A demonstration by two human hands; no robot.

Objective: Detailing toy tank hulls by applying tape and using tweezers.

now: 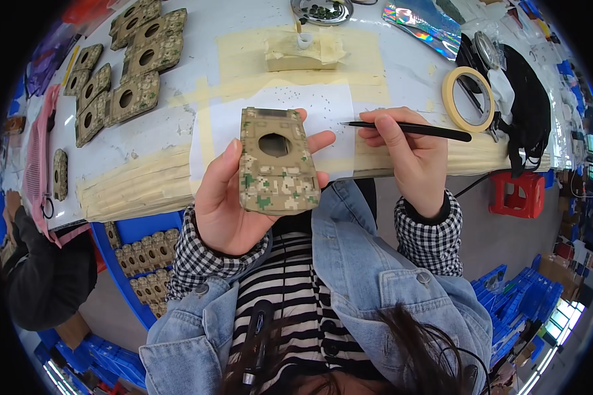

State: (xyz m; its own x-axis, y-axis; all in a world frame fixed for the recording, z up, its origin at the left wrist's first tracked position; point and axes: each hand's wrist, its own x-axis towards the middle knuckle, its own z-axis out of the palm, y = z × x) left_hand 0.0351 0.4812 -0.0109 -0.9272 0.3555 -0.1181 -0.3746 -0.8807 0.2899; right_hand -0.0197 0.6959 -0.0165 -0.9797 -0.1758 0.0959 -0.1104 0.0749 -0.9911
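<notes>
My left hand (222, 209) holds up a model tank hull (280, 179) in tan and green pixel camouflage, with a round hole in its top. The thumb lies along its left side and fingertips show past its right edge. In my right hand (416, 158) is a pair of black tweezers (435, 130), pinched between thumb and fingers. Their thin tip points left, toward the hull but apart from it. Beneath, a white paper sheet (211, 125) lies on the table with many tiny dark bits (296, 95) scattered over it.
More camouflaged hulls (125, 99) stand at the table's left. Behind the paper is a tape-covered block (303, 56) with a small white cup (304, 41). A dish of green pieces (321, 12), masking tape roll (468, 99) and black bag (527, 99) lie around. A blue tray (122, 283) holds more hulls below.
</notes>
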